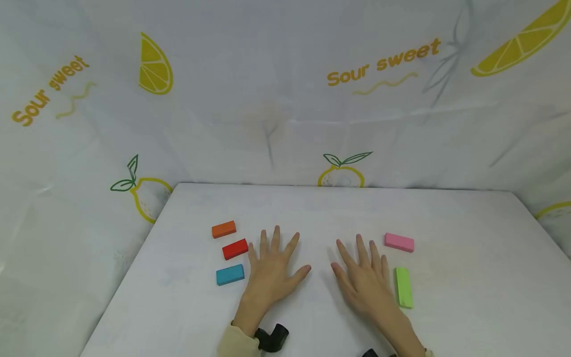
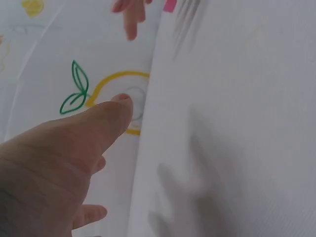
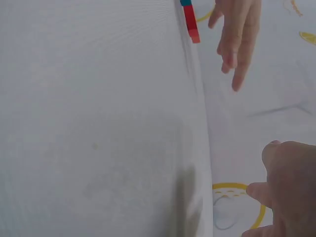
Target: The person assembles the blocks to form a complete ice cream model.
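Head view, and we have two bare hands spread wide: the left hand [image 1: 269,275] and the right hand [image 1: 367,285], fingers apart, gripping nothing! Out beyond the left fingers, on the smooth white tabletop [image 1: 468,248], we spot an orange rectangular block [image 1: 224,229], a red rectangular block [image 1: 235,249] and a blue rectangular block [image 1: 230,274]; across on the right, a pink rectangular block [image 1: 399,242] and, just beside the right hand, a lime-green rectangular block [image 1: 404,287]. Wood or plastic? We can't say, but crisp edges make us judge them stiff, light and hardly fragile, perhaps a touch slippery on that surface. We'd pinch one across its long sides, thumb against fingertips, near the middle so it won't tip!

Now for what's hidden: we can't tell whether the left little finger touches the red block or only overlaps it from here. Left wrist view gives us just a corner of pink at the top; right wrist view crops the blue, and we can't separate red from orange below it. Down at the head view's bottom edge, the black device on the right wrist [image 1: 370,353] is mostly cut off
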Available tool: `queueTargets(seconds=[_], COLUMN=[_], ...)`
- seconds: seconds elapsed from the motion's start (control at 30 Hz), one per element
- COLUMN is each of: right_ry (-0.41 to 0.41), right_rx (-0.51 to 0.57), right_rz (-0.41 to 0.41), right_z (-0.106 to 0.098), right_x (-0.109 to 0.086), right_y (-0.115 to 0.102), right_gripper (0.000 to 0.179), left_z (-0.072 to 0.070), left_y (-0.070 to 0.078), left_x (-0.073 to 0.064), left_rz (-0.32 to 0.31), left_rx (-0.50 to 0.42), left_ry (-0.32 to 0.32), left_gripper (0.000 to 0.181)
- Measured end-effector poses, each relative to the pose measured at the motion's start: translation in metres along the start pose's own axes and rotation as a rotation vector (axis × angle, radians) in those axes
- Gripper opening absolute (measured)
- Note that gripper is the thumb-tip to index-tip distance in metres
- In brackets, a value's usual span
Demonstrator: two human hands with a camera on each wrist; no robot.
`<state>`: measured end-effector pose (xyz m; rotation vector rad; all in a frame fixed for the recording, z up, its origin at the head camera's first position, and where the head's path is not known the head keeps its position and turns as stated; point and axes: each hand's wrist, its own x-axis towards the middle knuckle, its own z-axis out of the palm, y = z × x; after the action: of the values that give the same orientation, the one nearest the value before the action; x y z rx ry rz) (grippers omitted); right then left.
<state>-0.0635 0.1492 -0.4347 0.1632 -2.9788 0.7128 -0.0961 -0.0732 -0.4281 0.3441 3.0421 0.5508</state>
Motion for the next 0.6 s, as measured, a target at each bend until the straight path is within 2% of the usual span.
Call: queueTargets(seconds=[0.1, 0.2, 0.33, 0.43, 0.6], right_ry=[0.022, 0.067, 0.121, 0.138, 0.116], right_rx=[0.016, 0.018, 0.021, 0.022, 0.02], right_rz=[0.016, 0.013, -0.004, -0.001, 0.088], right_z=[-0.005, -0.01, -0.016, -0.019, -0.027], right_x=[-0.004, -0.005, -0.007, -0.009, -0.012], right_y=[0.006, 0.009, 0.011, 0.013, 0.02], right_gripper=[0.054, 0.052, 0.047, 0.045, 0.047], left_z=[-0.013, -0.026, -0.037, -0.042, -0.052], left_y=[-0.017, -0.035, -0.056, -0.07, -0.092], left_x=[-0.002, -0.003, -0.006, -0.008, -0.015], left_rz=[-0.01, -0.004, -0.031, -0.066, -0.1], left_rx=[-0.052, -0.109, -0.117, -0.122, -0.175], left_ry=[-0.016, 0.021, 0.063, 0.05, -0.004], left_gripper=[0.073, 0.068, 0.061, 0.059, 0.05])
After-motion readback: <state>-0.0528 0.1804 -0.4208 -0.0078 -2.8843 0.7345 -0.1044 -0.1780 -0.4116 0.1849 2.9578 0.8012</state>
